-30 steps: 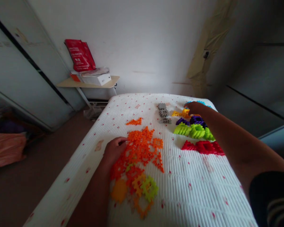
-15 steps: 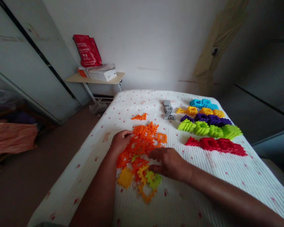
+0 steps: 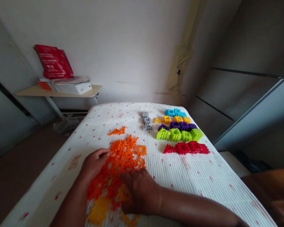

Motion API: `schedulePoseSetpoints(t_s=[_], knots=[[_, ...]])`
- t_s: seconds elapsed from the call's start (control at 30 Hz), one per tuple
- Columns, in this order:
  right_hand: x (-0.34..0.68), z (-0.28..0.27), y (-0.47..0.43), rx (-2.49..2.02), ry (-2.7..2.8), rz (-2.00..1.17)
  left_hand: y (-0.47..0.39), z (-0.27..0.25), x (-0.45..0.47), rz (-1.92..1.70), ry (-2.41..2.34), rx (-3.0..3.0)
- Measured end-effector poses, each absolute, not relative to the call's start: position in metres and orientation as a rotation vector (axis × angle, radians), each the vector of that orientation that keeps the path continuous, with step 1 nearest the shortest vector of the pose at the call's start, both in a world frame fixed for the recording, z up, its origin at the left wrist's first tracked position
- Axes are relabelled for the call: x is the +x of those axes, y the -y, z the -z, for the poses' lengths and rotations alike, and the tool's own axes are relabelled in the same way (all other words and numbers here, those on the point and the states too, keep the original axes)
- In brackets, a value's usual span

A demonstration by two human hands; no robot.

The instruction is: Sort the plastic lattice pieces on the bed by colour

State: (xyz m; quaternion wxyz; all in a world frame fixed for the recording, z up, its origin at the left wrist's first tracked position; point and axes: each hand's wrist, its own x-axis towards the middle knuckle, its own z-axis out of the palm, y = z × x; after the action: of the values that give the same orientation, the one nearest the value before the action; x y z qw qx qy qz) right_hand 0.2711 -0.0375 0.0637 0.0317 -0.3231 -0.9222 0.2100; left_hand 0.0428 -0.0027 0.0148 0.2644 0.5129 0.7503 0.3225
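Note:
A loose pile of orange interlocking plastic pieces (image 3: 124, 157) lies on the bed. My left hand (image 3: 93, 164) rests at its left edge, fingers bent with a gap showing between them and the tips partly hidden; no piece shows in its grasp. Over the near part of the pile, my right hand (image 3: 142, 190) reaches in from the right, fingers spread and pointing down-left, slightly blurred. A yellow piece (image 3: 99, 209) sits at the pile's near end, and more yellow pieces are partly covered by my right hand. Beyond the pile lies a small orange row (image 3: 117, 130).
Sorted rows stand farther right: red (image 3: 188, 147), lime green (image 3: 176, 135), purple (image 3: 180, 126), yellow (image 3: 177, 119), blue (image 3: 175, 112) and grey pieces (image 3: 146, 120). At the back left, a small table (image 3: 30, 91) carries a red bag (image 3: 53, 63) and a white box (image 3: 82, 88).
The view has turned right, so everything appears farther left. My right hand has moved over the near pieces and now covers the lime green one. My left hand stays at the pile's edge.

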Motion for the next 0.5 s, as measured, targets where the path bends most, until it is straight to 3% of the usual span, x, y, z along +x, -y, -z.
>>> schedulePoseSetpoints(t_s=[0.2,0.5], knots=[[0.291,-0.083,0.012,-0.845,2.413,-1.032,0.001,-0.011,0.039,-0.858,-2.003,1.32],[0.312,-0.07,-0.022,-0.666,2.15,-1.148,0.004,-0.014,0.046,-0.939,-1.981,1.298]])
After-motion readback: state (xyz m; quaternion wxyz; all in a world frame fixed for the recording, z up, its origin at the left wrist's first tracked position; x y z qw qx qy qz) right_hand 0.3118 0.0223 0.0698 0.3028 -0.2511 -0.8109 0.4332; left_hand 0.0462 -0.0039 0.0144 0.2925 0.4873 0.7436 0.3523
